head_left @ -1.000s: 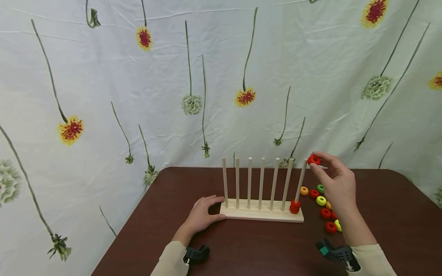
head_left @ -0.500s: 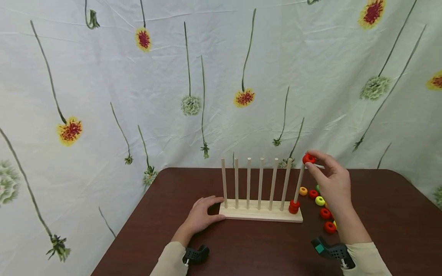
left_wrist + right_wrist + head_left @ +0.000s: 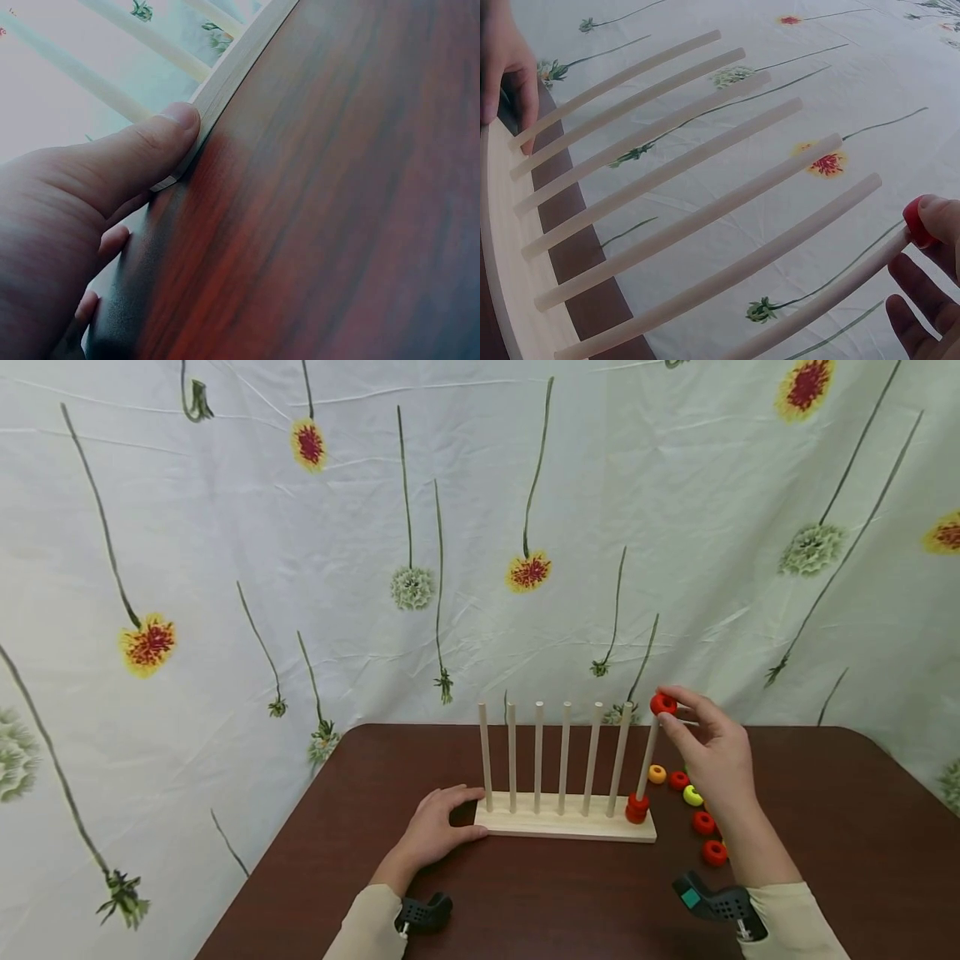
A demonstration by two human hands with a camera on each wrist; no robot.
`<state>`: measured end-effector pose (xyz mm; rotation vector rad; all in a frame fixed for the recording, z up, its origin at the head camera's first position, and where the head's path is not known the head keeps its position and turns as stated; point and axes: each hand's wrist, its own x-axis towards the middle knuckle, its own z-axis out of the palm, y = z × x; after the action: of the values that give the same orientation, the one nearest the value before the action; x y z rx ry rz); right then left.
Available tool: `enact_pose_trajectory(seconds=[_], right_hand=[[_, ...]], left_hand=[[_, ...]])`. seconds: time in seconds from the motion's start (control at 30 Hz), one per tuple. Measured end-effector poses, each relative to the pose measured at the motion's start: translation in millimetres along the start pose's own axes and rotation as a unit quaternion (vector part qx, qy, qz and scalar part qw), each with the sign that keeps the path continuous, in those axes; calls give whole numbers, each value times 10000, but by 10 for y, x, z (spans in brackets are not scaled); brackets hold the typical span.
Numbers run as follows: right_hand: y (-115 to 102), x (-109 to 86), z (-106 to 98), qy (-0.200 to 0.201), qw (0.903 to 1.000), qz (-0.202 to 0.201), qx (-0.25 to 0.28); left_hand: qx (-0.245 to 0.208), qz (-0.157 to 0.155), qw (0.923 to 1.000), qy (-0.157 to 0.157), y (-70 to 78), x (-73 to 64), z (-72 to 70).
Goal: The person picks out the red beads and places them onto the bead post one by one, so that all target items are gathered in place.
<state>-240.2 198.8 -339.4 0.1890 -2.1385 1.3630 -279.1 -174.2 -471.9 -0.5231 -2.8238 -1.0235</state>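
Observation:
A pale wooden peg rack [image 3: 558, 825] with a row of several upright pegs stands on the table. My left hand [image 3: 431, 835] holds the rack's left end, the thumb [image 3: 180, 118] against its front edge and the fingers toward the back. Between the thumb and fingers of my right hand [image 3: 720, 756] is a red ring bead [image 3: 663, 704], pinched at the top of the rightmost peg [image 3: 840, 292]. In the right wrist view the peg's tip meets the bead [image 3: 916, 223]. Red beads [image 3: 637, 809] sit stacked at the foot of that same peg; the other pegs are bare.
Loose ring beads lie right of the rack: an orange bead [image 3: 657, 774], a yellow bead [image 3: 693, 795] and several red ones, such as a red bead [image 3: 715, 853]. My right forearm hides part of them. A flower-printed cloth [image 3: 337, 527] hangs behind the dark brown table [image 3: 570, 902].
My right hand has moved slightly left, carrying the red bead from beside the rightmost peg onto its top. The left hand keeps its place on the rack.

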Motion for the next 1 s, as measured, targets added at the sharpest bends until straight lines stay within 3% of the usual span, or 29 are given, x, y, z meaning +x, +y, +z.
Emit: enact_pose_trajectory(seconds=[0.57, 0.8, 1.0], right_hand=[[77, -10, 69, -179, 9994, 241, -167], [74, 7, -32, -935, 9924, 570, -558], [128, 28, -122, -1613, 9815, 456, -927]], left_hand=[[3, 112, 9999, 38, -5, 8, 7], [-48, 47, 10000, -14, -2, 5, 6], [-6, 103, 9999, 4, -11, 4, 3]])
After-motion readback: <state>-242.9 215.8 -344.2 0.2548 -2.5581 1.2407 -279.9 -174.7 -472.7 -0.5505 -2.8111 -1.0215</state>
